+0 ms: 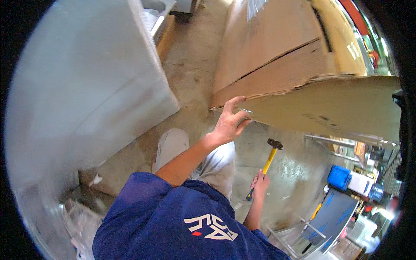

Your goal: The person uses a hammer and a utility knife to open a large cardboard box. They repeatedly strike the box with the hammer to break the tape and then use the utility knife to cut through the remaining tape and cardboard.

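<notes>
My left hand (pixel 229 123) reaches forward with bent fingers at the near corner of a large cardboard box (pixel 277 60). Its fingertips are on the edge of the box's pale end panel (pixel 320 106), and a small shiny spot shows between them, too small to name. Down to the right, my right hand (pixel 260 184) is wrapped around the yellow-and-black handle of a hammer (pixel 269 161). The hammer's dark metal head points up and away from me, in the air below the panel.
A large grey-white panel (pixel 86 86) stands close on my left. Concrete floor (pixel 190 56) runs between it and the box. On the right are a blue bin (pixel 339 177), a metal frame (pixel 312 227) and stacked goods. Clear plastic wrap (pixel 82 221) lies at lower left.
</notes>
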### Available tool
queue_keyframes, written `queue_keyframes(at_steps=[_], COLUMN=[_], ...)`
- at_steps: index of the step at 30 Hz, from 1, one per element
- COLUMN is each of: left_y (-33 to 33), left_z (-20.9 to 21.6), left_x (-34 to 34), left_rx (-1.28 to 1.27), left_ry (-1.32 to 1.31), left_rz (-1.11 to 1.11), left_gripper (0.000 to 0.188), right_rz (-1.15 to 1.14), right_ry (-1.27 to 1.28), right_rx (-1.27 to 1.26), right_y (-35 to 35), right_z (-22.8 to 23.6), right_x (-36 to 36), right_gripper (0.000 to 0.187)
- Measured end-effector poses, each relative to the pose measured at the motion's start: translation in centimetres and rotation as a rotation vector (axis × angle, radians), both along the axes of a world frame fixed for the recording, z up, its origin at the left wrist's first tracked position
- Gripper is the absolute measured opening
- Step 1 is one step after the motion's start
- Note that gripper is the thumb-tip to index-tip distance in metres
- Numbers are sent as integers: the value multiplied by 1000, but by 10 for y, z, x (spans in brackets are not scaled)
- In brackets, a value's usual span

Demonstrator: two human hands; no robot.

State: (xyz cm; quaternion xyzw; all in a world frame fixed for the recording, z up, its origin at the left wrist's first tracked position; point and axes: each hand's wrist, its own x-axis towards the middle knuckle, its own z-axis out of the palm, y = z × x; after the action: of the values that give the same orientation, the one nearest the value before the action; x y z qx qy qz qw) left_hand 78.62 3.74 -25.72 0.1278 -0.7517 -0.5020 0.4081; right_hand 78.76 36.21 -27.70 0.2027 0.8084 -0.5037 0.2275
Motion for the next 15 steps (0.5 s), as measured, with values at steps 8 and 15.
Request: queue_keyframes(at_steps=[8,15], left_y=[-26,-18], left_z=[-42,-42], left_x=[-42,-24], left_rx=[-99,-137], left_ry=[303,443], left_rz=[10,-18], left_gripper=[21,21], right_rz=[-152,-217], right_ry=[216,349], right_rx=[-112,-125], right_y=[-30,-51], right_z=[-79,-55], right_x=[19,17], right_gripper=[35,27])
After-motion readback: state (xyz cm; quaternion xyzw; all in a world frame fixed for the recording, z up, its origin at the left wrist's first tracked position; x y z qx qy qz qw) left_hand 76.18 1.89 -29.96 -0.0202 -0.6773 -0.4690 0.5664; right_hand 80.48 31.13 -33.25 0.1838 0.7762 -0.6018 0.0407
